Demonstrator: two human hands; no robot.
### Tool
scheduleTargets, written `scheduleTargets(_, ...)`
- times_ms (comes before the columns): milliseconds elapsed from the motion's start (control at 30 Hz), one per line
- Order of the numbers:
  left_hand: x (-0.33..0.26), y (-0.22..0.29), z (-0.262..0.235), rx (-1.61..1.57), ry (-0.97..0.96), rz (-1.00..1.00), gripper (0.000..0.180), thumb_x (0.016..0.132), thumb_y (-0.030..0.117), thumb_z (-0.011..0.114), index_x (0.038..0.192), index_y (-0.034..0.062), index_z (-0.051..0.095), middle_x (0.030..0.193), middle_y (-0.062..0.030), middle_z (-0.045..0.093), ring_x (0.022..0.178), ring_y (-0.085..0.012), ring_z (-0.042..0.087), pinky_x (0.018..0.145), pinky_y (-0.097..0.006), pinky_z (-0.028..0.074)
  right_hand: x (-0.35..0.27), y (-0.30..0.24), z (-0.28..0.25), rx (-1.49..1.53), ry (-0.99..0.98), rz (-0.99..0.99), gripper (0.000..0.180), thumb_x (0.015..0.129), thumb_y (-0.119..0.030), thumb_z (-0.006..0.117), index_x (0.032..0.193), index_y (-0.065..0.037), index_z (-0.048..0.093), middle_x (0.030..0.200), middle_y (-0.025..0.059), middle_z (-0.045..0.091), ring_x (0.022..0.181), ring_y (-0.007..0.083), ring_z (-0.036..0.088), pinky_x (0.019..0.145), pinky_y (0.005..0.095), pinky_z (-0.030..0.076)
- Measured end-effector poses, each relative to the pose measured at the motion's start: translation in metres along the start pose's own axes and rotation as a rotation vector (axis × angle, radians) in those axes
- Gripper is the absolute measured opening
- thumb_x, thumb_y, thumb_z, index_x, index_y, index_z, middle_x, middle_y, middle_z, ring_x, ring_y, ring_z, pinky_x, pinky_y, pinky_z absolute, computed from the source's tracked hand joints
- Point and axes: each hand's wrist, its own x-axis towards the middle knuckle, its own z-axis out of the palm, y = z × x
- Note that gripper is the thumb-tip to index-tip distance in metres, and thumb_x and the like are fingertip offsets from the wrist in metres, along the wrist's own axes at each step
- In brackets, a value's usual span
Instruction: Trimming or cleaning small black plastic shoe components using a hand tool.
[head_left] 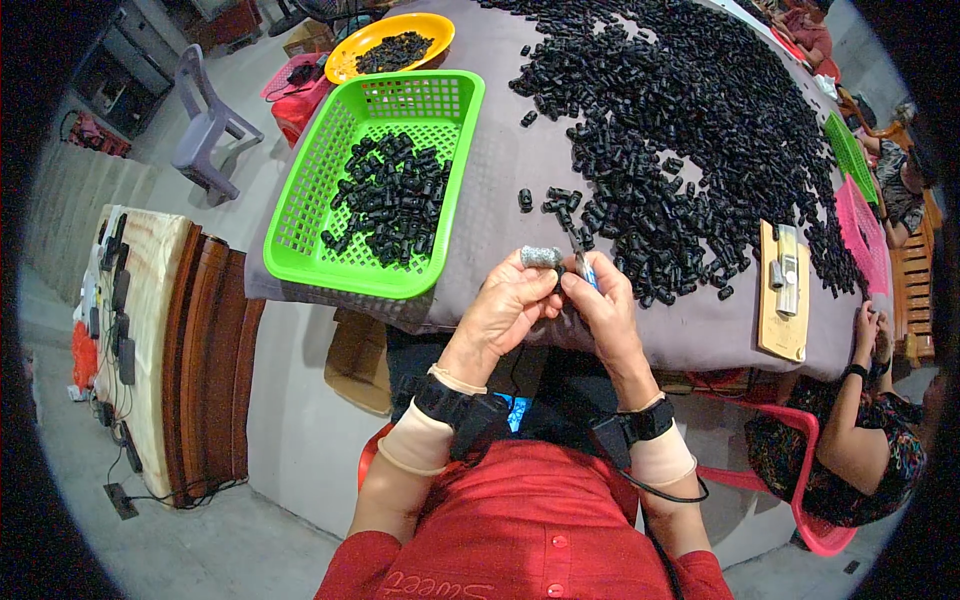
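Observation:
My left hand (510,305) is closed in a pinch, with a grey wrapping (541,257) around one fingertip. Between its fingers and my right thumb a small black part (559,278) shows only in part. My right hand (606,305) grips a small blue-handled metal tool (587,271), its dark tip pointing away from me; its exact kind is unclear. Just beyond the hands, several loose black cylindrical parts (562,200) lie on the grey tablecloth. Left of them stands a green plastic basket (460,180) partly filled with similar black parts (392,200).
A large spread of black parts (690,150) covers the table's far and right side. A yellow-orange dish (343,62) holds dark bits. At right lie a clipboard-like tan board (782,325) and a pink basket (862,232). Another person's hands (872,330) are nearby.

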Motion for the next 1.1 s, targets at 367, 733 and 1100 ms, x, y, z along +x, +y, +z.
scheduleTargets(367, 0.001, -0.005, 0.010, 0.047, 0.091, 0.091, 0.019, 0.083, 0.002, 0.056, 0.100, 0.0050, 0.048, 0.088, -0.0075, 0.059, 0.067, -0.0132, 0.056, 0.057, -0.024, 0.046, 0.001, -0.020, 0.004, 0.115, -0.029, 0.168, 0.008, 0.073, -0.004, 0.053, 0.081, -0.001, 0.052, 0.065, 0.0031, 0.054, 0.055, 0.0096, 0.052, 0.051, 0.0234, 0.042)
scheduleTargets(733, 0.002, -0.005, 0.009, 0.064, 0.092, 0.078, 0.019, 0.083, 0.000, 0.055, 0.100, 0.0049, 0.049, 0.087, -0.0071, 0.059, 0.066, -0.0131, 0.055, 0.057, -0.023, 0.045, 0.000, -0.025, 0.005, 0.173, -0.039, 0.185, 0.013, 0.070, -0.002, 0.050, 0.084, 0.000, 0.050, 0.066, 0.0039, 0.053, 0.053, 0.0110, 0.052, 0.051, 0.0253, 0.044)
scheduleTargets(1100, 0.001, -0.003, 0.012, 0.074, 0.115, 0.087, 0.019, 0.082, 0.000, 0.056, 0.099, 0.0038, 0.049, 0.085, -0.0073, 0.058, 0.066, -0.0123, 0.055, 0.056, -0.022, 0.046, 0.000, -0.012, -0.002, 0.111, -0.058, 0.144, 0.017, 0.070, -0.004, 0.054, 0.087, -0.002, 0.053, 0.072, -0.0010, 0.051, 0.066, 0.0058, 0.048, 0.060, 0.0208, 0.041)
